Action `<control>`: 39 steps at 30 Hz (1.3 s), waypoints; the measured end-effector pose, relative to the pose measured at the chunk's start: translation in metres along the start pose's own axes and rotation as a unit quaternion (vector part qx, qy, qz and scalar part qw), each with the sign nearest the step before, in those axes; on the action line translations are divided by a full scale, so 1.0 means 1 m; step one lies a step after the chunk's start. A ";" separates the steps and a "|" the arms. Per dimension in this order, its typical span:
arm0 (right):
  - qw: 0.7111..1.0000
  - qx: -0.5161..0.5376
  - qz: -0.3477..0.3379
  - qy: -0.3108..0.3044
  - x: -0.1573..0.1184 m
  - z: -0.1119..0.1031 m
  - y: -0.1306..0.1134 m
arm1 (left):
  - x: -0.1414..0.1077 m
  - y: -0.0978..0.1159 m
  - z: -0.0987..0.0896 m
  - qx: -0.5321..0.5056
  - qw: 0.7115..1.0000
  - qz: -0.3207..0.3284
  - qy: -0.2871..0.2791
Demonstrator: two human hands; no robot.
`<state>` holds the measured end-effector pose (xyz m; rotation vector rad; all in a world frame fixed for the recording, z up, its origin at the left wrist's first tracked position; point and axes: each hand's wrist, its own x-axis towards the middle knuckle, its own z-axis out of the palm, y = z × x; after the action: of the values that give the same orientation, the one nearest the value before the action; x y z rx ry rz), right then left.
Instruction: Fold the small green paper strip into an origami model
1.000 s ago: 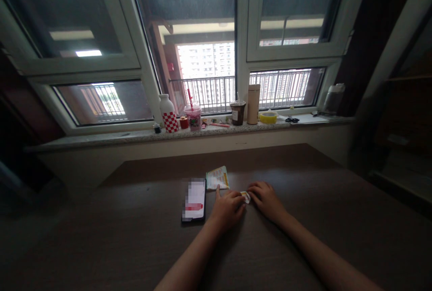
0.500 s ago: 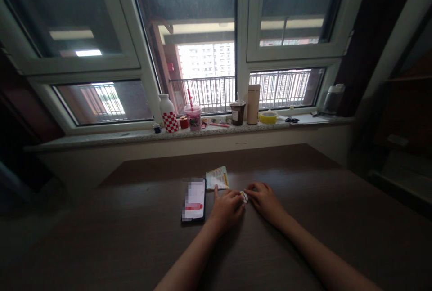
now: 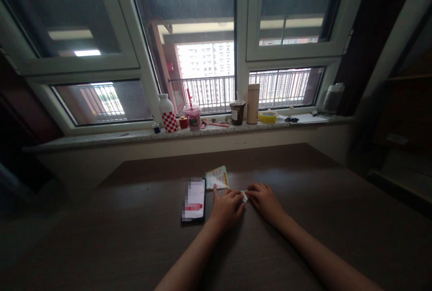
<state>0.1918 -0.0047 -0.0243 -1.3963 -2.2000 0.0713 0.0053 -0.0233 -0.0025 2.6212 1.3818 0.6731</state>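
Between my two hands, low on the brown table (image 3: 162,255), is a small folded piece of paper (image 3: 245,197), whitish with a bit of yellow and green. My left hand (image 3: 227,206) has its thumb and fingers closed on the paper's left side, covering part of it. From the right, my right hand (image 3: 265,199) pinches the paper's edge with bent fingers. A printed paper packet (image 3: 218,177) lies flat just beyond my left hand, whose one fingertip reaches its lower edge. To the left is a phone (image 3: 195,201) with its screen lit and partly blurred out.
On the stone windowsill (image 3: 135,136) behind the table stand a checkered bottle (image 3: 168,118), a pink cup with a straw (image 3: 193,118), a dark drink cup (image 3: 237,113), a tan flask (image 3: 253,104), yellow tape (image 3: 268,118), scissors (image 3: 291,120) and a clear jug (image 3: 334,99).
My right fingertips have shifted slightly at the paper's edge. The left hand, phone and packet stay practically where they were.
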 end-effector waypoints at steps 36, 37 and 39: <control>1.000 0.014 0.013 -0.004 0.001 0.002 -0.002 | 0.020 -0.011 0.011 0.008 0.997 -0.073 0.009; 1.000 0.020 0.016 -0.004 0.001 0.003 -0.001 | 0.020 -0.011 0.011 0.006 0.997 -0.072 0.012; 0.999 0.029 0.020 -0.004 0.001 0.004 0.000 | 0.020 -0.012 0.012 0.004 0.997 -0.072 0.017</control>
<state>0.1892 -0.0027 -0.0272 -1.4099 -2.1595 0.1539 0.0115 0.0009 -0.0100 2.4954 1.5678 0.6970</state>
